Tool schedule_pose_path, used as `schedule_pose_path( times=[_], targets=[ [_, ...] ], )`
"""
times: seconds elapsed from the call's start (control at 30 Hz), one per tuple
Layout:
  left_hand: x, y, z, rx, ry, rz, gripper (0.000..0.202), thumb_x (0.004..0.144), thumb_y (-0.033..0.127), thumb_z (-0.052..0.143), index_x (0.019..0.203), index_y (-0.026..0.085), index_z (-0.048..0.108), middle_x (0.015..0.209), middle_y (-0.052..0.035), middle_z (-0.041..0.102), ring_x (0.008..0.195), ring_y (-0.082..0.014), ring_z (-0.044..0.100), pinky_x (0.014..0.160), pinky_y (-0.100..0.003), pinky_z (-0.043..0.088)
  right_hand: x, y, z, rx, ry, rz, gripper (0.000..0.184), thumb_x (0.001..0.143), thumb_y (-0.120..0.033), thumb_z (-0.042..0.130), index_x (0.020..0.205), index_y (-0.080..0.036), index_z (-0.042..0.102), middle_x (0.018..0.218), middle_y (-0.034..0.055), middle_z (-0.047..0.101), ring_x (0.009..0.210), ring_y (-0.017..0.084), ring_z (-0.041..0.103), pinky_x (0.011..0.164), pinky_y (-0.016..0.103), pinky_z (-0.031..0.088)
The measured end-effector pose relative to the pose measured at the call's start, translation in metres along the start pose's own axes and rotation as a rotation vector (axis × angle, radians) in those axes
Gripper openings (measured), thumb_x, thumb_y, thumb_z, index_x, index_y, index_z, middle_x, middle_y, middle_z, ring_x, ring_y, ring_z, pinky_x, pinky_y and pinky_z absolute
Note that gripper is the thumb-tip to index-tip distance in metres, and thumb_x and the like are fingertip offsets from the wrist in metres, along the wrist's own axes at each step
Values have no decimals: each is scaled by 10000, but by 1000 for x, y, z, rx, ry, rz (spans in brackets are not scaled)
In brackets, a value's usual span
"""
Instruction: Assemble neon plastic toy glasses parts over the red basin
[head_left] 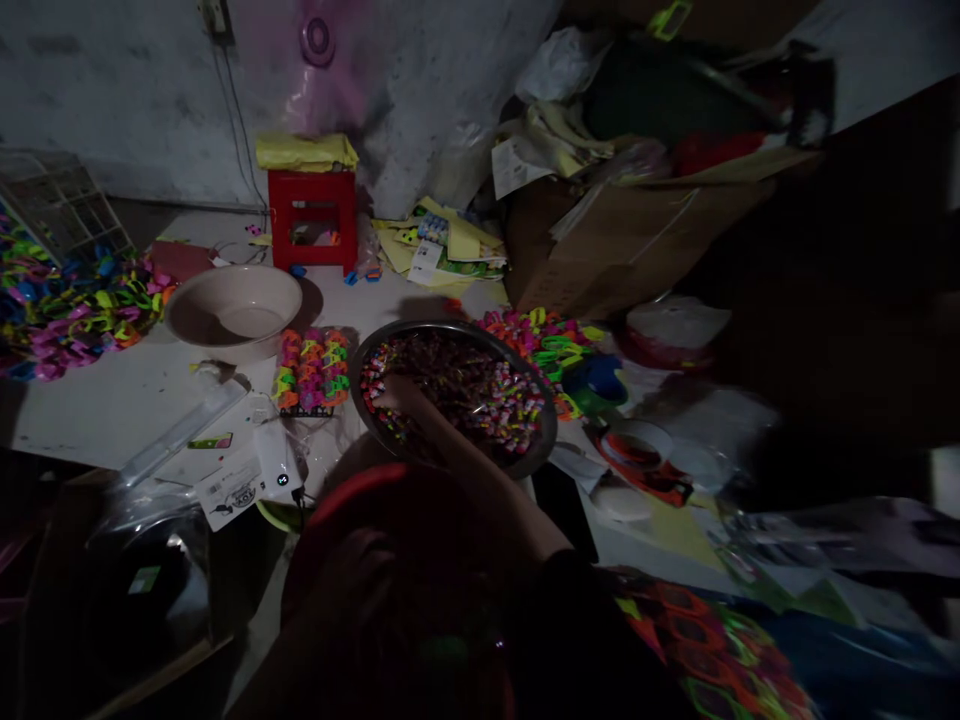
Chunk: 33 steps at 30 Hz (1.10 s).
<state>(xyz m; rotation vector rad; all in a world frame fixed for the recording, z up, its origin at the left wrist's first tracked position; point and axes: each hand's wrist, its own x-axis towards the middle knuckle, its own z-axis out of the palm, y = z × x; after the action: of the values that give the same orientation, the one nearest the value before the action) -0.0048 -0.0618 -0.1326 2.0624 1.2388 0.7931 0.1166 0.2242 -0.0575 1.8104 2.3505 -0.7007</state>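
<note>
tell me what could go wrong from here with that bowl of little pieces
Small colourful pieces might spill if the right hand, near the metal bowl's left side, sweeps some over the rim.
The bowl could get nudged into the bright plastic rows standing close by its left edge.
The light is dim, especially around the red tub and the left hand, so a dropped piece may go unnoticed there.

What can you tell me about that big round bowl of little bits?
The bowl is wide, round and dark, apparently metal, with a shiny rim. It holds many small multicoloured pieces, and the right hand reaches inside near its left wall. It sits on the white table, just beyond a red tub; its underside is hidden.
</note>
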Motion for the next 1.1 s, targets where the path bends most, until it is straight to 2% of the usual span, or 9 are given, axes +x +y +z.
schedule_pose_path(
  times=[0.2, 0.37, 0.47, 0.57, 0.7, 0.8, 0.9, 1.0, 1.1],
  targets=[
    [0, 9, -5, 7, -2, -23, 303, 923, 346, 534, 1189, 208, 572, 1277, -97, 557, 1084, -215, 577, 926, -442, 500, -10, 18, -8, 125, 107, -68, 260, 908, -349, 591, 1030, -126, 641, 1030, 48, 669, 920, 184, 647, 823, 369, 535],
    [-2, 11, -7, 10, -10, -33, 293, 925, 341, 531, 1182, 208, 575, 1262, -95, 565, 1060, -206, 586, 907, -426, 511, -4, 32, -26, 172, 261, 16, 318, 919, -313, 517, 1142, -132, 653, 1038, 73, 721, 960, 198, 660, 829, 270, 486],
    [-2, 6, -4, 18, -19, -29, 290, 925, 343, 531, 1178, 208, 578, 1265, -95, 564, 1068, -208, 583, 915, -430, 507, -2, 34, -26, 162, 283, 69, 344, 902, -307, 533, 1142, -95, 658, 1027, 123, 721, 985, 224, 657, 833, 271, 479],
    [-2, 0, 1, 26, -29, -27, 288, 918, 346, 538, 1164, 203, 584, 1267, -98, 566, 1119, -229, 565, 951, -464, 488, -3, 31, -18, 147, 260, 83, 289, 899, -302, 567, 1066, -90, 670, 1020, 120, 711, 962, 215, 662, 843, 318, 496],
    [-5, -5, 6, 30, -34, -45, 245, 906, 309, 531, 1137, 272, 606, 1251, -97, 585, 1190, -252, 547, 1001, -452, 479, -6, 17, -3, 127, 268, 52, 299, 909, -296, 572, 1160, -136, 604, 1161, 102, 662, 1049, 197, 633, 915, 356, 480],
    [-7, -4, 7, 33, -27, -58, 266, 900, 293, 515, 1152, 294, 599, 1263, -100, 582, 1210, -269, 543, 1009, -450, 486, -7, 0, 8, 104, 282, 88, 355, 893, -222, 571, 1231, -113, 562, 1162, 181, 657, 1111, 246, 614, 925, 335, 458],
    [-9, -3, 6, 38, -18, -68, 275, 897, 290, 509, 1158, 303, 596, 1265, -97, 583, 1215, -273, 544, 1018, -454, 483, -7, -12, 17, 103, 300, 135, 369, 889, -166, 543, 1244, -68, 538, 1111, 239, 662, 1087, 288, 628, 898, 360, 464],
    [-8, -3, 6, 38, -19, -70, 285, 894, 290, 514, 1164, 318, 597, 1249, -84, 593, 1192, -260, 562, 1016, -427, 490, -7, -11, 15, 151, 340, 120, 368, 896, -186, 532, 1254, -105, 532, 1137, 209, 658, 1097, 268, 624, 923, 348, 453],
    [-8, -3, 5, 35, -18, -70, 276, 885, 299, 532, 1149, 317, 609, 1238, -83, 600, 1179, -267, 569, 1002, -426, 500, -7, 3, 2, 236, 412, 85, 420, 919, -254, 491, 1314, -110, 479, 1206, 185, 630, 1145, 239, 589, 961, 323, 437]
  ],
)
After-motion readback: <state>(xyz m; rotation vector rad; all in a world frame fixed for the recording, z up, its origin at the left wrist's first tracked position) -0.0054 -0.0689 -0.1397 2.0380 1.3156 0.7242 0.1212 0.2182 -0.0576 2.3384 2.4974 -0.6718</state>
